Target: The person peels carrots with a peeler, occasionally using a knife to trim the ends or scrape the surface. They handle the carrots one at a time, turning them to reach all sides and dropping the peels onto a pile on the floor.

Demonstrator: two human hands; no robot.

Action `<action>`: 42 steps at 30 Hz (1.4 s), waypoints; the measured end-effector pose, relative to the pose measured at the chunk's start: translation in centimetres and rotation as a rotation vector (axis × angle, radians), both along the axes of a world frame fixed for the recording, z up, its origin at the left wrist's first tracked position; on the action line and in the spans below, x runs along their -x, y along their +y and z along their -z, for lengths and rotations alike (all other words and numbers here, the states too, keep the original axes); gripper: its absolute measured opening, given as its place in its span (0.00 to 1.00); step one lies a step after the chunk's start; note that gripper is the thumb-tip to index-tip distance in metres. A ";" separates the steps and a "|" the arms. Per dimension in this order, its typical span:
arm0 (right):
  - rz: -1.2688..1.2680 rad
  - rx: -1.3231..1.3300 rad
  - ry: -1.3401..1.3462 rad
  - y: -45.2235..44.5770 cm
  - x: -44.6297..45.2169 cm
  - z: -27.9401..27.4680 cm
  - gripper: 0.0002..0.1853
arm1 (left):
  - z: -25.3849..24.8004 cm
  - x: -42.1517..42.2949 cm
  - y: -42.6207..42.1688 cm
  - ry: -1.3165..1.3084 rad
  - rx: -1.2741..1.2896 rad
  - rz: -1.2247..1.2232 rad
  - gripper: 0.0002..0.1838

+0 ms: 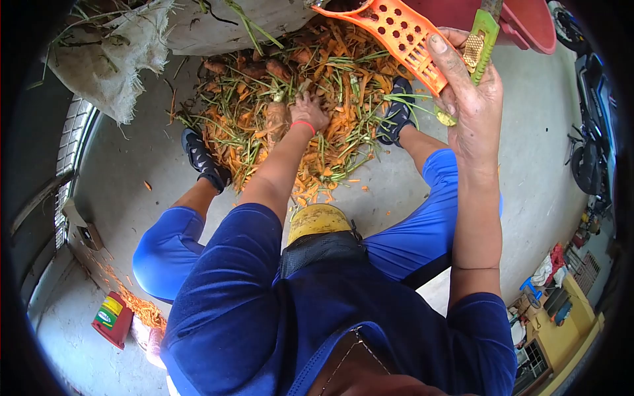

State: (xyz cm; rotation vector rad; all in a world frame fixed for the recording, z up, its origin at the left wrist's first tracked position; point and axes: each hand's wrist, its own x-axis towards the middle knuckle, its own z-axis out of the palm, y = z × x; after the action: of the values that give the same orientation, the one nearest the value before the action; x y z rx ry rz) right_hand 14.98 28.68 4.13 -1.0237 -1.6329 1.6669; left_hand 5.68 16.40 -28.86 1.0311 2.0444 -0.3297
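My left hand [309, 111], with a red band at the wrist, rests on a floor pile of orange peelings and green stems [343, 122], fingers apart. Just left of it lies a large unpeeled carrot [275, 120]. Raised at the upper right, my right hand [465, 89] is closed round an orange plastic grater [400, 38] with round holes and slots, and a green-handled tool [485, 43] whose upper end leaves the frame. A gold-coloured textured piece [473, 51] shows by the fingers. Below the palm hangs a cut stem end [446, 118] with thin green stalks.
More dirt-covered roots [277, 68] lie at the pile's back, beneath a pale sack [109, 63]. My shoes [201, 158] flank the pile. A yellow round seat [319, 221] is between my legs. Red tubs [531, 26] stand upper right; a red container [112, 320] and orange shreds are lower left.
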 end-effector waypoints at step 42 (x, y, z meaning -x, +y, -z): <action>-0.310 0.046 0.053 -0.8 0.9 -0.7 0.15 | -4.1 2.9 -17.9 0.037 -0.787 -0.550 0.20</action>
State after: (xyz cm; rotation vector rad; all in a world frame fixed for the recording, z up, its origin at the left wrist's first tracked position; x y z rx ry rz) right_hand 14.03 27.93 4.84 -0.7692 -1.7963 1.9208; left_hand 2.79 -1.51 -24.76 0.8222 2.4359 0.8000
